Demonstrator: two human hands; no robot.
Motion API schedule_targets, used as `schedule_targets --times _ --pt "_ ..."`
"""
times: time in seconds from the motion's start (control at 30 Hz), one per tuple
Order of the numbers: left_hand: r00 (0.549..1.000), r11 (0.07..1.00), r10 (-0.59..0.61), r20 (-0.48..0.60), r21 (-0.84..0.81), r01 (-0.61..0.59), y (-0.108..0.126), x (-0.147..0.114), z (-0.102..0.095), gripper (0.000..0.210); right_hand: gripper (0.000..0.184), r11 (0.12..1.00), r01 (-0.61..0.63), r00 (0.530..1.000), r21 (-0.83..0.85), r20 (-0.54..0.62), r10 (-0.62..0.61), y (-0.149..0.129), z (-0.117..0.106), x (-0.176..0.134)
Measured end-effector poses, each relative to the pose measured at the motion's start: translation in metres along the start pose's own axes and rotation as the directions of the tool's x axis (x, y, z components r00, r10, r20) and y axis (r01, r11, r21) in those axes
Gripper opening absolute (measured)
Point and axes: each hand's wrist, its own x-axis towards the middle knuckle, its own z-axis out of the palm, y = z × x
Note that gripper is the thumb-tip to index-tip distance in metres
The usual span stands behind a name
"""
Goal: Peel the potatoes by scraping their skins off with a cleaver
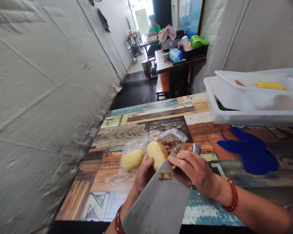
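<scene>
Your left hand [143,172] is clamped around a half-peeled potato [157,154], held just above the worktop [117,136]. Your right hand [194,170] is closed on the cleaver [158,203], blade edge against the potato, peel scrap on the blade. A second peeled potato [132,159] lies on the plastic bag [172,138] beside it.

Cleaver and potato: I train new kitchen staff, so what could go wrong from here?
The cleaver blade lies right against the left hand that grips the potato, so a slip could cut the fingers. The right hand pinches the blade, not the handle. Peel bits on the blade may make it slippery.
</scene>
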Motion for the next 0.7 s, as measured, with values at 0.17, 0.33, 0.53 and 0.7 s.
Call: schedule_targets --times 0.17,0.33,0.53,0.7 --pt "0.996 0.981 0.037 0.079 0.185 -0.051 -0.001 0.000 -0.007 0.043 0.031 0.999 0.013 1.000 -0.038 -0.024 -0.014 0.003 -0.001 0.001" --pt "0.999 0.986 0.026 -0.026 0.168 -0.022 -0.001 0.006 -0.007 0.066 0.034 0.999 0.005 1.000 -0.054 -0.024 -0.006 0.004 -0.004 0.003" --pt "0.984 0.995 0.021 -0.178 -0.091 -0.038 0.001 0.001 0.006 0.056 0.037 1.000 0.018 1.000 -0.017 0.007 -0.018 0.001 -0.003 0.000" --pt "0.986 0.999 0.043 -0.161 0.029 -0.039 0.004 0.004 0.011 0.095 0.036 0.998 0.021 1.000 -0.052 -0.010 -0.021 0.001 -0.001 -0.003"
